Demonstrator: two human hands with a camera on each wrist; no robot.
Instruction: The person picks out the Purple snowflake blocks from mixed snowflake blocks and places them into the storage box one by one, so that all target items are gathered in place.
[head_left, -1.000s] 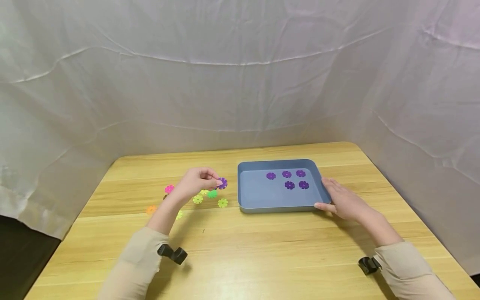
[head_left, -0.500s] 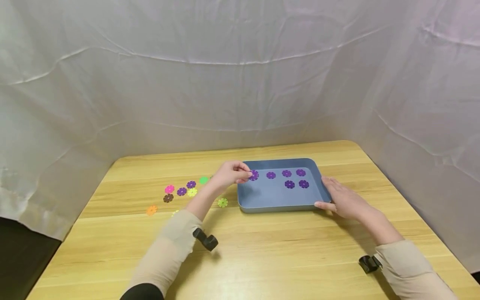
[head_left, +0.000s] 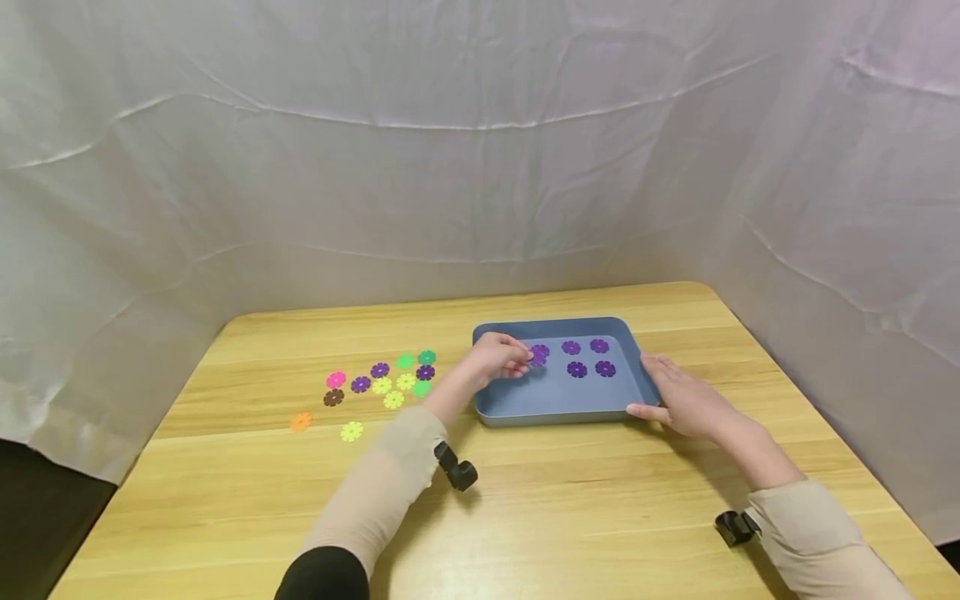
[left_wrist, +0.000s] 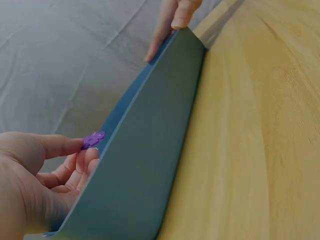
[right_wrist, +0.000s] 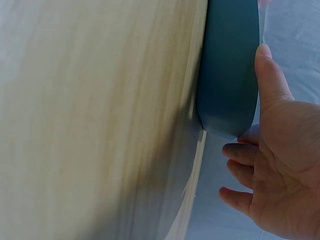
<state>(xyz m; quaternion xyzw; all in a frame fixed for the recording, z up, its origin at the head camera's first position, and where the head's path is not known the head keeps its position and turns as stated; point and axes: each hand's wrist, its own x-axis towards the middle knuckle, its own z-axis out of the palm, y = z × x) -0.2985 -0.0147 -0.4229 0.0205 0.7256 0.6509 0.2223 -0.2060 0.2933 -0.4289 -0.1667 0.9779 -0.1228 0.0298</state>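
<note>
My left hand [head_left: 501, 358] reaches over the left part of the blue-grey tray [head_left: 555, 414]. Thumb and finger pinch a purple notched plastic disc [left_wrist: 93, 140], which overlaps another purple disc in the head view. Flat on the tray floor lie several more purple discs, including one [head_left: 572, 347] in the back row and one [head_left: 605, 368] in front of it. My right hand [head_left: 692, 406] rests against the tray's near right corner, thumb at the front rim and fingers extended along the right side. In the right wrist view, its other fingers are loosely spread beside the corner.
Left of the tray, several loose notched discs lie on the wooden table [head_left: 570, 508]: pink [head_left: 336, 380], brown [head_left: 333, 397], orange [head_left: 301, 422], yellow [head_left: 352, 431], green and purple. A pale cloth curtain [head_left: 465, 192] hangs behind and at both sides.
My left hand has moved right from beside the loose discs to over the tray, carrying the purple disc. My right hand stays at the tray's corner.
</note>
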